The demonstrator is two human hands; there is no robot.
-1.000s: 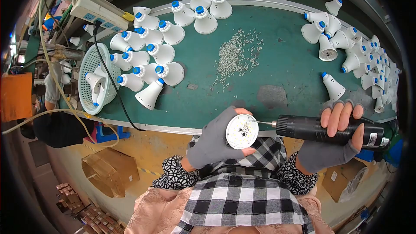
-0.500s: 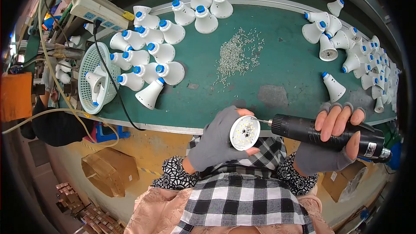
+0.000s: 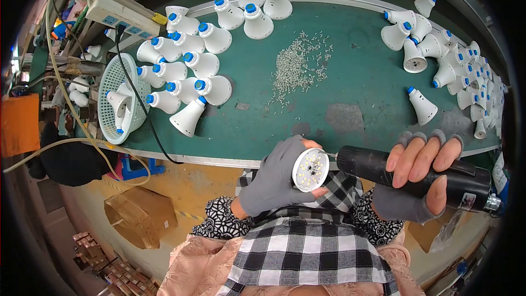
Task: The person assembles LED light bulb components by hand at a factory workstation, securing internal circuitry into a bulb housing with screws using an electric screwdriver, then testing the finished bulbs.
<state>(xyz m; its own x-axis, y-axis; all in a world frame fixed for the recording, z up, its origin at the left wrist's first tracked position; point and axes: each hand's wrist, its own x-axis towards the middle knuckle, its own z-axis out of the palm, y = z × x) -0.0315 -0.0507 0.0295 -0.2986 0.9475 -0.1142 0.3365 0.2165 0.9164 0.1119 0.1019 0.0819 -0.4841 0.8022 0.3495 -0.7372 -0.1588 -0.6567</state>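
My left hand (image 3: 274,178), in a grey fingerless glove, is closed round a white LED bulb body (image 3: 310,178). Its round face with small yellow LEDs is turned up toward me, and the rest of the body is hidden by the glove. In my right hand (image 3: 421,172), gloved the same way, lies a black electric screwdriver (image 3: 367,163), gripped around its barrel. The bit (image 3: 330,154) points left and meets the upper right rim area of the LED face. Whether a screw sits at its tip is too small to tell.
Small screws (image 3: 296,66) lie in a loose pile on the green table (image 3: 246,126). White bulb bodies with blue caps stand at left (image 3: 203,64) and crowd the right side (image 3: 463,77). A pale green basket (image 3: 143,115) and a power strip (image 3: 123,16) with a black cable are at left.
The screwdriver has shifted slightly left and its rear end has dipped, with the bit closer over the LED face. My left hand has barely moved with the bulb body.
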